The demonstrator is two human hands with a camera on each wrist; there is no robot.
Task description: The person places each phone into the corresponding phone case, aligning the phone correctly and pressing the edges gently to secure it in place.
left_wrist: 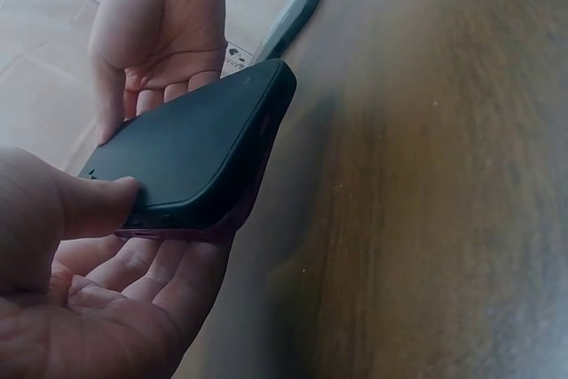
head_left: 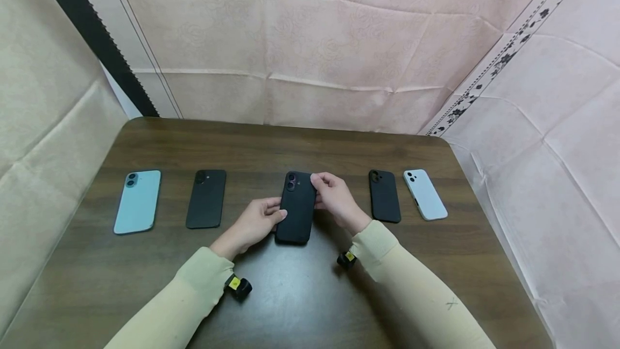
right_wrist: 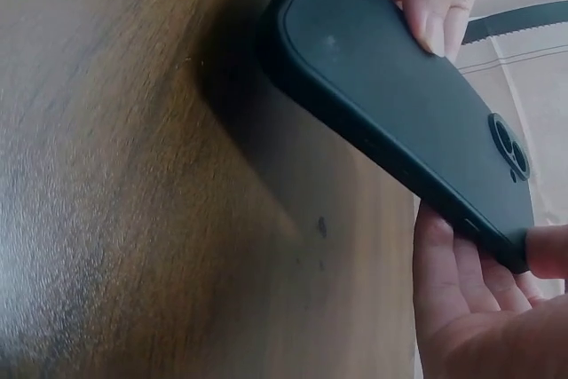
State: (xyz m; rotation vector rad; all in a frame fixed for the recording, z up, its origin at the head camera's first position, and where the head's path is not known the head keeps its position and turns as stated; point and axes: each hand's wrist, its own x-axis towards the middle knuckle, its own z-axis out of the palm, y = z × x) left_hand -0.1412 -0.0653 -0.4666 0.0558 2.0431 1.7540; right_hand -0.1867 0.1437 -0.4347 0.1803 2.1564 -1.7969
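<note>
Both hands hold a phone in a black case [head_left: 297, 214], back side up, over the middle of the table. The left hand [head_left: 256, 224] grips its left long edge, with the thumb on the back and the fingers beneath. At the upper right corner, the right hand [head_left: 339, 202] pinches it with the thumb on top. In the left wrist view, a purple edge [left_wrist: 191, 234] shows below the black case's rim. The right wrist view shows the paired camera opening [right_wrist: 510, 146] near one end. Dark tabletop shadow lies under the tilted phone.
On the wooden table [head_left: 271, 311], a light blue phone [head_left: 137, 206] and a black phone [head_left: 207, 203] lie to the left. To the right lie a black phone case [head_left: 385, 198] and a pale blue one [head_left: 428, 198]. Pale cloth [head_left: 329, 36] hangs behind the table.
</note>
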